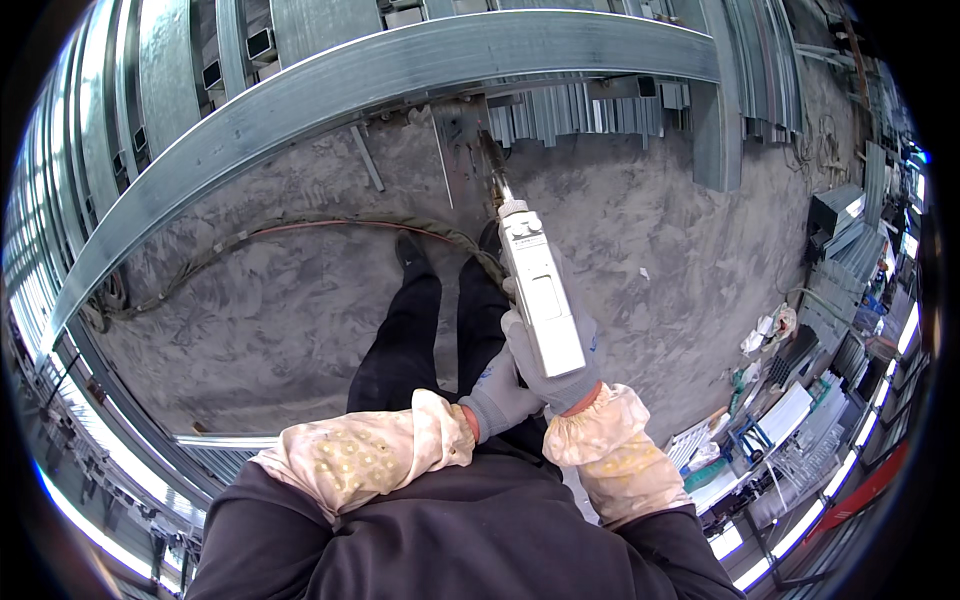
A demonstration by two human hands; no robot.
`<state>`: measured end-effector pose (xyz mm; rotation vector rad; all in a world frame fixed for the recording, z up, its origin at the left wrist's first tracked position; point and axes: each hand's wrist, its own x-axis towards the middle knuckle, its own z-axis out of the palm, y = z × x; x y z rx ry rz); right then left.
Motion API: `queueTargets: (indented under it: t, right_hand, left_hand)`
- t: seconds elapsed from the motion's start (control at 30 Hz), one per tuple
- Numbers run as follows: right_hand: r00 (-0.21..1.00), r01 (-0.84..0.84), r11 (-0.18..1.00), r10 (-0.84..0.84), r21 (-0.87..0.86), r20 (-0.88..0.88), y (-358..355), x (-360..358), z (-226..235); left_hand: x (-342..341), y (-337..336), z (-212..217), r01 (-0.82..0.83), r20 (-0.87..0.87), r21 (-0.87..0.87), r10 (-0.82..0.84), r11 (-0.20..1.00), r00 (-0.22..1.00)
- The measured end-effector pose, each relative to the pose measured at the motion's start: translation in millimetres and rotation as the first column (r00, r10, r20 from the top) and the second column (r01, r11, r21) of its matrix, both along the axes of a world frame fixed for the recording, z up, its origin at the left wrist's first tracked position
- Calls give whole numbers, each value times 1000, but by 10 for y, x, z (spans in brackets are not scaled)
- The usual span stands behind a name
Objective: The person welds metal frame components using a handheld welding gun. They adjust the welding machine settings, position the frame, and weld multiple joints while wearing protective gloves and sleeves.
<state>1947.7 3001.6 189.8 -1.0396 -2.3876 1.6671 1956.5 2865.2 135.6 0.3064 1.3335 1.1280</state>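
Observation:
A white, boxy handheld laser welding gun (541, 295) with a narrow metal nozzle points away from me, its tip near the big steel tube (500, 45). My right hand (578, 375), in a grey glove, is closed round the gun's rear part from below and the right. My left hand (500, 392), gloved alike, is closed in against the gun's lower left side and touches the right hand; its fingertips are partly hidden. Stained pale oversleeves cover both forearms. A dark sheathed hose (370, 224) runs over the floor from the left toward the gun.
The curved-looking steel tube spans the far side, with an upright steel post (716, 140) at its right end. Stacked metal profiles (590, 112) lie beyond. A thin rod (441, 160) and a short strip (368, 160) are on the grey floor (650, 330). Metal stock and clutter line the right.

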Motion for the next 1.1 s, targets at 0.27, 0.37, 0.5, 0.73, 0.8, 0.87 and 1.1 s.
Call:
queueTargets:
  t: [0.27, 0.37, 0.5, 0.73, 0.8, 0.87, 1.1]
  right_hand:
    - [999, 34, 996, -33, 81, -22, -35, -21, 19]
    - [999, 48, 963, -45, 264, -19, 56, 27, 90]
    - [971, 223, 939, -238, 262, 26, 105, -20, 32]
    - [977, 155, 965, -182, 211, 115, 285, 64, 56]
    - [995, -69, 955, 43, 288, 95, 280, 10, 95]
    - [984, -151, 971, 129, 186, 124, 239, -169, 173]
    - [999, -21, 997, 17, 68, 52, 168, 127, 113]
  left_hand:
    - [-90, 56, 56, -34, 31, 57, 32, 998, 999]
    - [-318, 201, 322, -56, 223, -65, 70, 996, 972]
    - [-105, 230, 202, -170, 89, -23, 172, 985, 981]
    - [-17, 390, 426, -358, 105, 50, 352, 932, 930]
    - [54, 247, 364, -186, 189, 2, 182, 983, 965]
    - [17, 185, 300, -59, 223, 24, 52, 998, 973]
    - [12, 120, 256, -90, 191, 1, 88, 996, 978]
